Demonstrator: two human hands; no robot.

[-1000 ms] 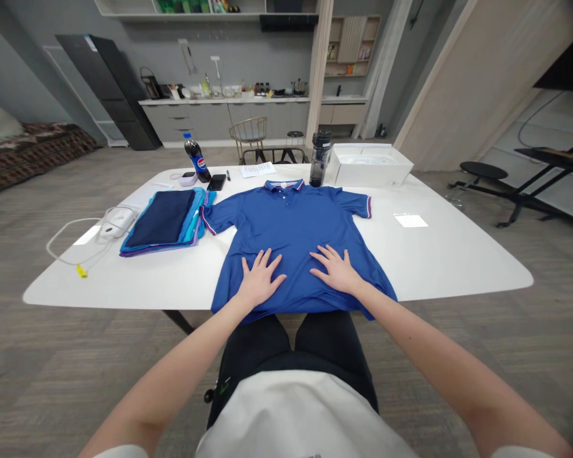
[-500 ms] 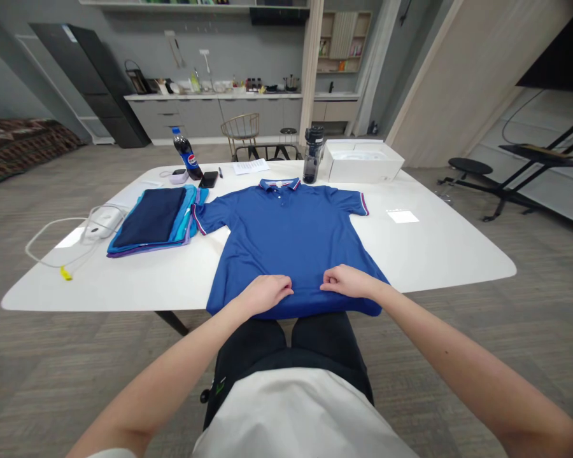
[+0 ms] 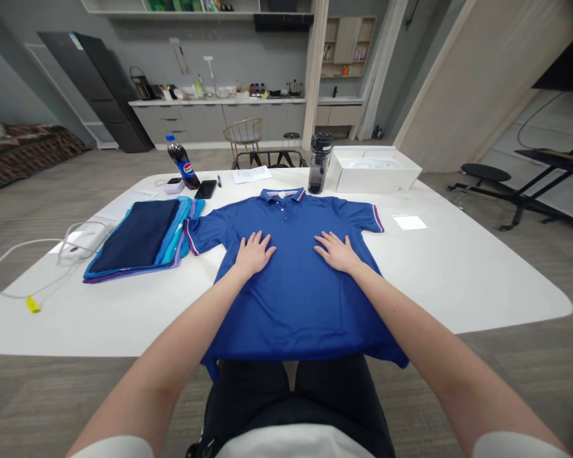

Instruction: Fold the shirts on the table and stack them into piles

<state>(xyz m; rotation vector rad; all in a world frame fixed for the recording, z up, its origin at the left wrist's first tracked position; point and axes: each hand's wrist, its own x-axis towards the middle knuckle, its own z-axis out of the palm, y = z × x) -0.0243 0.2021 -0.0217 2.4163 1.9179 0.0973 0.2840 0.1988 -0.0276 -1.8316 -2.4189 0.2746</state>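
Note:
A blue polo shirt (image 3: 291,292) lies spread out on the white table (image 3: 477,273), its collar pointing away from me. Its hem hangs over the near edge above my lap. My left hand (image 3: 254,253) rests flat on the left side of the chest, fingers spread. Opposite it, my right hand (image 3: 338,251) lies flat on the right side, fingers also apart. Neither hand grips the fabric. Beside the left sleeve sits a stack of folded clothes (image 3: 136,235), dark navy on top, with blue, turquoise and purple layers beneath.
Behind the shirt stand a dark tumbler (image 3: 319,164) and an open white box (image 3: 377,175). A cola bottle (image 3: 183,163), a black phone (image 3: 205,189) and a printed sheet (image 3: 251,175) are at the back left. A white device with a cable (image 3: 82,245) lies left of the stack.
Both hands have let go of the shirt's hem and moved forward onto its chest, opening flat. The view has shifted closer, and the hem now hangs smoother over the edge.

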